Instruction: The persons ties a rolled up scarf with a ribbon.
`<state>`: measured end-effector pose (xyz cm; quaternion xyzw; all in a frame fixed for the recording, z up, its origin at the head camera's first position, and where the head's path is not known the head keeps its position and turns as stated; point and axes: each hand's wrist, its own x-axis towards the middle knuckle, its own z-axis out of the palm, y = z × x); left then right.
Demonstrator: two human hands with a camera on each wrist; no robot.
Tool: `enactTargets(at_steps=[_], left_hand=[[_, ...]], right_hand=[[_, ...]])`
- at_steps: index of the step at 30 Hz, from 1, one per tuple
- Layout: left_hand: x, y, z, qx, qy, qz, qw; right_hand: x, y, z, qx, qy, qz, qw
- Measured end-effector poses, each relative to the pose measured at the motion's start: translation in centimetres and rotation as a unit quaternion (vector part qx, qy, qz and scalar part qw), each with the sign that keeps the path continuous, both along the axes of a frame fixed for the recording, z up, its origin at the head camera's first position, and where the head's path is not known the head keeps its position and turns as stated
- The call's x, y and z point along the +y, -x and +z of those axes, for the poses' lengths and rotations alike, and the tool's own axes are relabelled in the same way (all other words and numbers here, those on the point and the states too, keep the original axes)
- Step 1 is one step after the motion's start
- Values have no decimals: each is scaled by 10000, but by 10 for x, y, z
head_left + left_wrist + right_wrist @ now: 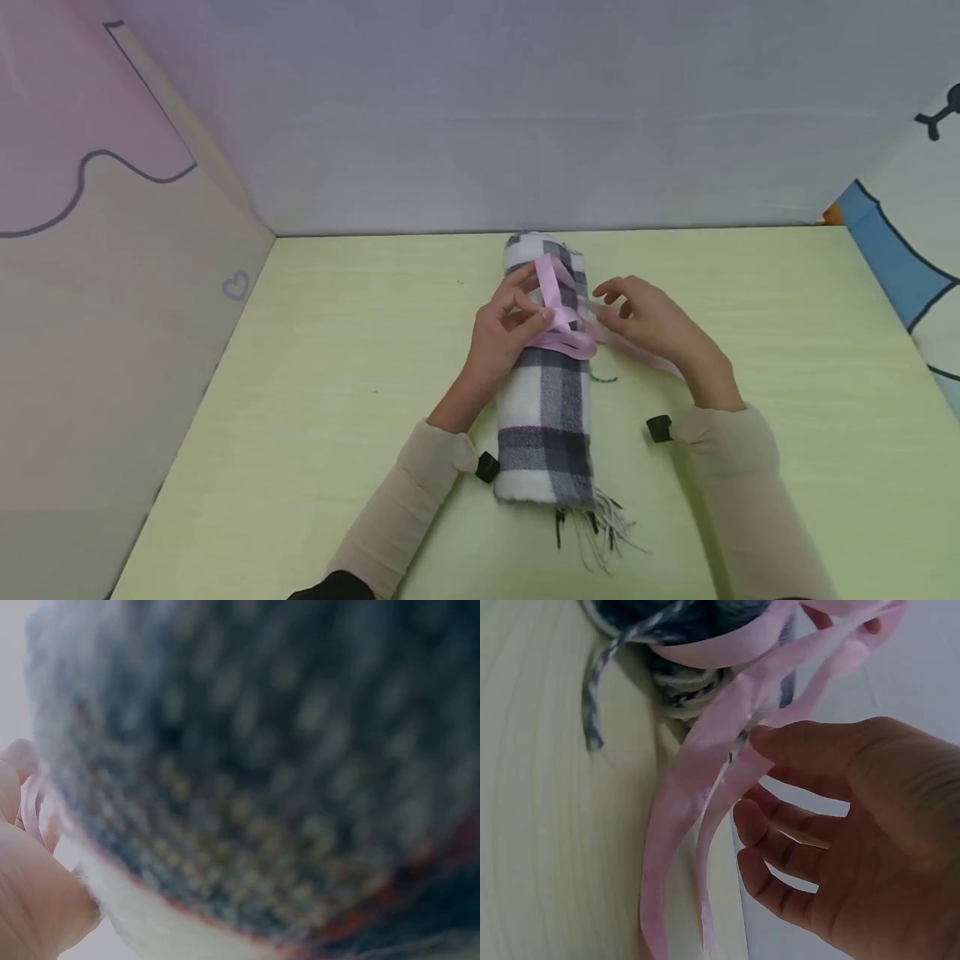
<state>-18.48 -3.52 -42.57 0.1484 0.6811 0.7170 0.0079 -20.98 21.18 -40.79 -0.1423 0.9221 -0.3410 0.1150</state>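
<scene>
A rolled plaid scarf (pixel 543 392), white and dark grey with fringe, lies lengthwise on the table. Pink ribbon (pixel 550 283) goes round its upper part, with loops on top and loose tails trailing to the right. My left hand (pixel 512 318) pinches a ribbon loop between thumb and fingers over the scarf. Just right of the scarf, my right hand (pixel 647 317) has its fingers loosely bent beside the ribbon tails (pixel 705 765); its thumb tip meets a tail's edge in the right wrist view. Blurred scarf cloth (pixel 262 750) fills most of the left wrist view.
The pale yellow-green table (pixel 360 375) meets a light wall (pixel 480 125) at its far edge. Side panels with drawn patterns flank it, one with a blue shape (pixel 892 250). Scarf fringe (pixel 600 529) spreads at the near end. A twisted tassel strand (pixel 594 697) sticks out sideways.
</scene>
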Motion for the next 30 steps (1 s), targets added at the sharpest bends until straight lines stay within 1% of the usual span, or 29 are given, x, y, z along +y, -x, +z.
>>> enactTargets(at_steps=[2,4,7,9,12,14,17,20,23,25,27,30], left_hand=[[0,-1,-1,-27,-3,13,10000],[1,-2,-1,-39,-69,7,10000],[1,-3,-2,27,-228,1,9997],[1,-5,-2,98,-370,-4,9993],[2,-7,-3,199,-512,1,9985],[2,-9,-4,181,-518,49,9985],[3,-13,-6,127,-481,124,9987],[5,-16,-7,85,-515,206,9984],[7,-17,-8,13,-653,184,9977],[9,-18,-8,-57,-772,132,9969],[10,-19,-9,-119,-894,78,9959],[11,-19,-9,-169,-1033,32,9945]], right_hand=[[-4,7,-1,210,-477,129,9986],[-5,12,0,530,-896,152,9944],[-7,21,11,1048,-1261,96,9864],[-10,28,23,1378,-1352,83,9812],[-21,41,44,1838,-1333,186,9737],[-31,49,57,2096,-1315,323,9684],[-49,61,73,2335,-1322,620,9613],[-69,72,86,2484,-1378,951,9541],[-88,83,93,2492,-1586,1260,9470],[-98,88,94,2340,-1689,1460,9463],[-106,92,91,2146,-1714,1626,9477],[-115,94,86,1870,-1552,1920,9508]])
